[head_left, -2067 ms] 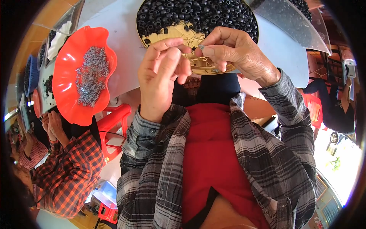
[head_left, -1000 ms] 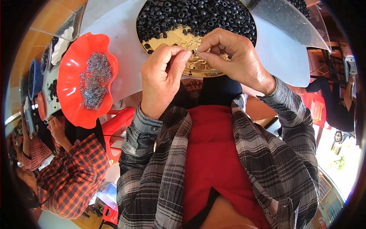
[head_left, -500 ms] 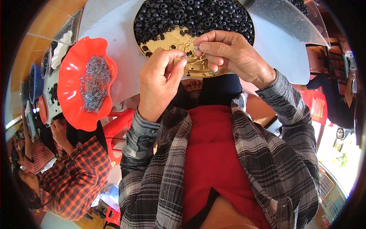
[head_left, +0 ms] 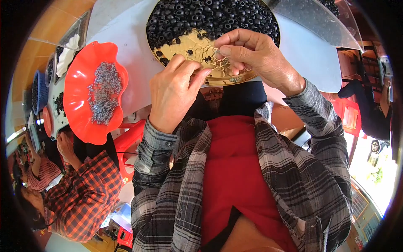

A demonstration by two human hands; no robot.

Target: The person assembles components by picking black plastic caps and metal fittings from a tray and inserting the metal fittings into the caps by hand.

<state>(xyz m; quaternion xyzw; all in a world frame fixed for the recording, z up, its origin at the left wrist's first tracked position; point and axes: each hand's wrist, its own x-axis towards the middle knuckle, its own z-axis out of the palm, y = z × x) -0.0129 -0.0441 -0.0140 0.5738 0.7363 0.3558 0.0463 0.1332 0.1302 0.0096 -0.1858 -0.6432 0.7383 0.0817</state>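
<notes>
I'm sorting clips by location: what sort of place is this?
Probably a small workshop: a tray heaped with black parts, a red bowl of small metal pieces, and another person at the left.

No text, label, number or sign readable anywhere in frame. Gold tray (head_left: 179, 49), top centre: raised curly pattern, can't resolve as lettering. Lower right: too small to make out.

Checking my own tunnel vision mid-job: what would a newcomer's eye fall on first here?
Probably the bright red, wavy-edged dish at left, holding a pile of small silvery springs. Next, the round gold tray at top centre, its far part heaped with black bead-like parts. Then, at the tray's near side, the left hand and the right hand, which pinches a small silvery piece.
</notes>
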